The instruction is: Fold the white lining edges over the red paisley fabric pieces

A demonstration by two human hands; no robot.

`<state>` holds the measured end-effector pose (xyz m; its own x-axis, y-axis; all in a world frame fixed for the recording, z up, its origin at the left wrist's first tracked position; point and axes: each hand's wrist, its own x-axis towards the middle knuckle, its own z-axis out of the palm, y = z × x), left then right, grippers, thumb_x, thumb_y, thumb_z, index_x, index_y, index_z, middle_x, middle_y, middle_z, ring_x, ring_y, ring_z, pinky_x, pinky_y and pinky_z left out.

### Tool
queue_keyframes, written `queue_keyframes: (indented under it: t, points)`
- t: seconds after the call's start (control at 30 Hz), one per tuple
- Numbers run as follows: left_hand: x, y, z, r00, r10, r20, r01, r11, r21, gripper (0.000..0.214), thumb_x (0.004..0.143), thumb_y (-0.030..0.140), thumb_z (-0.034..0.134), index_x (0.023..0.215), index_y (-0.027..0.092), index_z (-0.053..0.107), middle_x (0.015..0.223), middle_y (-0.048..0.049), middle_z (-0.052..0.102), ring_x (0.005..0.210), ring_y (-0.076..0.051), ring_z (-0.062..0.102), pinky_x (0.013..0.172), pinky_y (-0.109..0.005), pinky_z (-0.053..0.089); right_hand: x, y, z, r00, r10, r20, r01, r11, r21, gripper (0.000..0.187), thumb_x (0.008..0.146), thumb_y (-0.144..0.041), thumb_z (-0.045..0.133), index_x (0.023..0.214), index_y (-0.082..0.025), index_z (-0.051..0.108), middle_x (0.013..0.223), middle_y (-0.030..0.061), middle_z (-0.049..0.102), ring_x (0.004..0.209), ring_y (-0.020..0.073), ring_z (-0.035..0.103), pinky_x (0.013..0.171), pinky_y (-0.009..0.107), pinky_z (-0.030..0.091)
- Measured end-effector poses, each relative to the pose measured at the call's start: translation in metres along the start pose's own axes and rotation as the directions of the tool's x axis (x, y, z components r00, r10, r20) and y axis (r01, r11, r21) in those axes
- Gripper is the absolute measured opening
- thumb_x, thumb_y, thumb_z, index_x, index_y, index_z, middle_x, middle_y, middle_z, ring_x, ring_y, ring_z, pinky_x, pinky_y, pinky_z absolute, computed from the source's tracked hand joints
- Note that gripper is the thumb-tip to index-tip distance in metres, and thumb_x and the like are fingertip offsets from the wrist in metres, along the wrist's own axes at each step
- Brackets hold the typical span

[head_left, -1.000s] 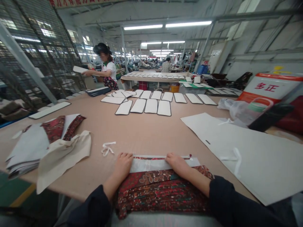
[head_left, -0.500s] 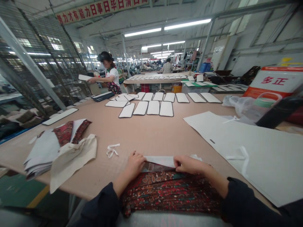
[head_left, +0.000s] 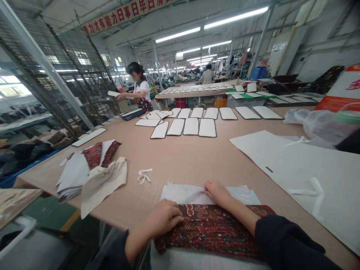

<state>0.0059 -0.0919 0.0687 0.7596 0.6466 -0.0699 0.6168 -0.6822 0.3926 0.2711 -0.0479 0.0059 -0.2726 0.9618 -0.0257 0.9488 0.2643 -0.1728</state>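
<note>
Two bare hands attend one patterned cloth (head_left: pixel 213 234), which lies at the near edge of the table (head_left: pixel 182 161), below the wearer's forearms. A pale sheet (head_left: pixel 182 192) projects past its far edge.

Hand state: the left hand (head_left: pixel 166 218) has its fingers together and curled over the left end of the cloth; from where I stand, I cannot tell whether a fold is pinched beneath them. The right hand (head_left: pixel 218 193) is set on the pale sheet with fingers bent, its forearm crossing above the cloth. Its grip is likewise not verifiable. The hands are apart.

Handling properties (judged by appearance): the cloth should be light, soft and limp. Its close gathers would probably spread or shift under a sideways pull. The flatter flowered band along the far edge should keep its line better. The pale sheet looks thin and somewhat crisp, liable to crease; its uneven far edge may tear if tugged. Slippage on the smooth tabletop is possible.

Recommended hold: take the flowered band near both ends, fingers above, thumbs below, with even tension. Avoid lifting by the gathers. A white strip (head_left: pixel 144 176) lies loose nearby.
</note>
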Motion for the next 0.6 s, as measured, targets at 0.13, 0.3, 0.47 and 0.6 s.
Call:
queue_keyframes:
  t: [0.13, 0.3, 0.47, 0.6]
  points:
    - [0.020, -0.022, 0.006, 0.990, -0.129, -0.059, 0.123, 0.987, -0.099, 0.021, 0.085, 0.027, 0.045, 0.089, 0.020, 0.065, 0.089, -0.0020, 0.064, 0.085, -0.014, 0.056, 0.078, -0.024, 0.041, -0.006, 0.000, 0.003, 0.997, -0.029, -0.077, 0.028, 1.000, -0.012, 0.017, 0.079, -0.012, 0.049, 0.093, -0.016, 0.059, 0.099, 0.0087, 0.057, 0.095, 0.0209, 0.050, 0.083, 0.029, 0.037]
    - [0.030, -0.051, 0.026, 0.926, -0.298, -0.229, 0.301, 0.953, -0.026, 0.022, 0.081, 0.023, 0.049, 0.098, 0.017, 0.061, 0.101, -0.0071, 0.058, 0.097, -0.019, 0.051, 0.088, -0.029, 0.038, -0.006, -0.011, 0.003, 0.990, -0.113, -0.090, 0.114, 0.994, 0.002, 0.012, 0.079, -0.014, 0.048, 0.083, -0.018, 0.059, 0.093, 0.0070, 0.058, 0.091, 0.0205, 0.051, 0.080, 0.029, 0.039]
    - [0.013, -0.054, 0.040, 0.848, -0.454, -0.275, 0.466, 0.884, -0.021, 0.026, 0.075, 0.030, 0.057, 0.099, 0.019, 0.058, 0.108, -0.0074, 0.055, 0.101, -0.021, 0.048, 0.090, -0.031, 0.037, -0.007, -0.005, 0.026, 0.989, -0.121, -0.084, 0.128, 0.988, 0.088, 0.014, 0.077, -0.021, 0.046, 0.068, -0.021, 0.056, 0.078, 0.0079, 0.061, 0.078, 0.0211, 0.057, 0.074, 0.033, 0.045]
    - [0.002, -0.052, 0.057, 0.833, -0.477, -0.281, 0.481, 0.875, -0.056, 0.032, 0.077, 0.038, 0.056, 0.101, 0.017, 0.059, 0.106, -0.0093, 0.059, 0.099, -0.023, 0.052, 0.086, -0.032, 0.041, -0.008, 0.011, 0.048, 0.966, -0.198, -0.167, 0.227, 0.957, 0.179, 0.023, 0.074, -0.032, 0.048, 0.051, -0.033, 0.050, 0.059, 0.0052, 0.054, 0.062, 0.0246, 0.060, 0.056, 0.041, 0.050]
